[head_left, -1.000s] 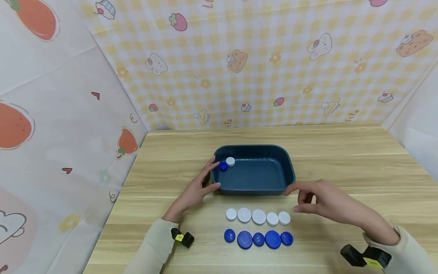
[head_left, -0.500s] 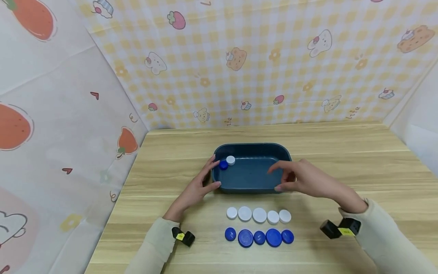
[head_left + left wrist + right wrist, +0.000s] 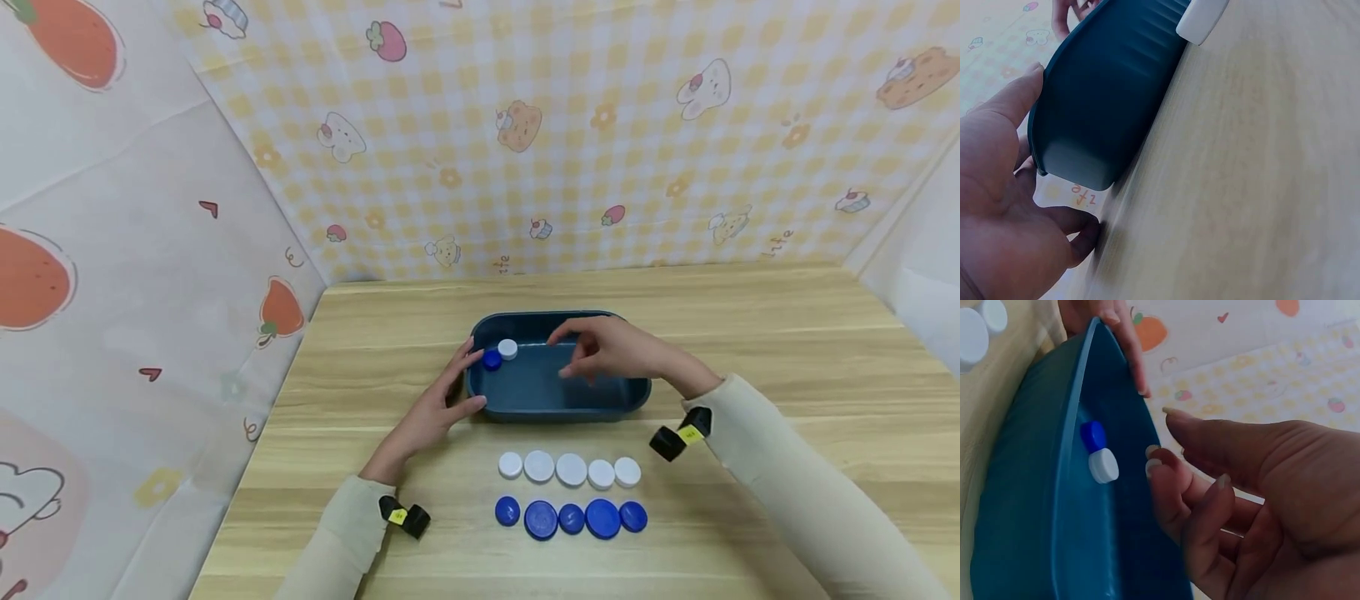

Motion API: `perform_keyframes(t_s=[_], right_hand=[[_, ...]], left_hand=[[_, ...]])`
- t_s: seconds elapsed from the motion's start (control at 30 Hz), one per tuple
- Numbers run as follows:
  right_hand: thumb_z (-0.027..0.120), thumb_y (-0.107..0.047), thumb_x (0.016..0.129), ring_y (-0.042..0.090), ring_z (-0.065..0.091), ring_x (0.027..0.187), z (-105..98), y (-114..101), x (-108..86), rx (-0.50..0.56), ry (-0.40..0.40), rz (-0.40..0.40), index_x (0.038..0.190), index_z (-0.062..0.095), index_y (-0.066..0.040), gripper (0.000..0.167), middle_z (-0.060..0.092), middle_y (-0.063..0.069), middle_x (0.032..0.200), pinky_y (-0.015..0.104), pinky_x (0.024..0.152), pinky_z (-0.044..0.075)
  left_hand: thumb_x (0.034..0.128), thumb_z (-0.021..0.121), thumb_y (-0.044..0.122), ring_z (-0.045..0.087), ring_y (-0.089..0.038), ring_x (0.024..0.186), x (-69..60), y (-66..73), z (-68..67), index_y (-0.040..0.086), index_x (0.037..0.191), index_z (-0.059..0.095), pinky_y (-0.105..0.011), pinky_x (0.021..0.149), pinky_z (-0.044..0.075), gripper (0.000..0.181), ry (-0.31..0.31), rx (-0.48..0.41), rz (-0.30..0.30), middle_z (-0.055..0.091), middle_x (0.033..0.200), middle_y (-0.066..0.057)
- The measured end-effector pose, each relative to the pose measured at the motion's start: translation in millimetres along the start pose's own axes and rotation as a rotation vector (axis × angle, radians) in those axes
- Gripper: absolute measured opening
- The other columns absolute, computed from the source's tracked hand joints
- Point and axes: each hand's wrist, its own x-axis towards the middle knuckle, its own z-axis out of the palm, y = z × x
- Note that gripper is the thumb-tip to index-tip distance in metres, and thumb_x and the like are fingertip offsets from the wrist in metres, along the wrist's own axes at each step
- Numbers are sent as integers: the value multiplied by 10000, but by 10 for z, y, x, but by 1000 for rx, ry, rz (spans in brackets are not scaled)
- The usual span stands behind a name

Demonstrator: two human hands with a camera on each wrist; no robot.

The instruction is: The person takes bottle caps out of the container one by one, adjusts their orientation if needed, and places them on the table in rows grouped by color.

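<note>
A dark teal plastic bin (image 3: 558,414) stands on the table with one blue bottle cap (image 3: 492,360) and one white bottle cap (image 3: 507,349) touching inside its left end. My left hand (image 3: 429,417) rests on the bin's left end, thumb on the near rim and fingers spread along the side. My right hand (image 3: 618,348) hangs over the right half of the bin, fingers bent and thumb apart from the index finger. Nothing shows between them in the right wrist view, where the hand (image 3: 1241,494) is beside the two caps.
In front of the bin lies a row of several white caps (image 3: 572,470), some larger. Nearer me is a row of several blue caps (image 3: 572,518) of mixed sizes. A patterned cloth (image 3: 600,150) covers the wall behind the wooden table (image 3: 787,350).
My right hand has moved left and away from me, from the bin's near right corner to above its inside. The left hand stays at the left end, and the caps lie as before.
</note>
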Motion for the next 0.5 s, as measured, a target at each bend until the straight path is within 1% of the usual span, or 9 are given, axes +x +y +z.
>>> perform_keyframes(t_s=[0.13,0.23,0.37,0.5], right_hand=[[678,-226,907,351,592,655,11,18,156,47,-11,31,1283,540,-121,415,664,130,771,277,519,430],[675,-220,910,300,611,673,41,61,269,80,-6,52,1296,531,-95,431,668,154,803,297,555,455],[681,-218,904,259,624,676,96,123,415,107,-9,59,1317,510,-53,476,664,149,785,338,621,493],[682,-189,903,243,631,681,158,173,558,117,-17,85,1325,505,-57,476,663,117,765,354,652,512]], left_hand=[[956,597,275,55,-135,1438,13,13,-6,226,1510,301,-491,1127,128,630,1,-5,3,69,1569,189],[957,597,268,58,-133,1438,20,15,-5,221,1509,305,-488,1129,126,626,1,-6,7,76,1569,187],[956,599,253,64,-122,1436,17,7,0,226,1506,311,-481,1132,124,621,3,-9,5,89,1567,189],[957,599,208,66,-127,1436,9,1,2,218,1506,310,-483,1132,127,620,7,-2,-3,91,1571,166]])
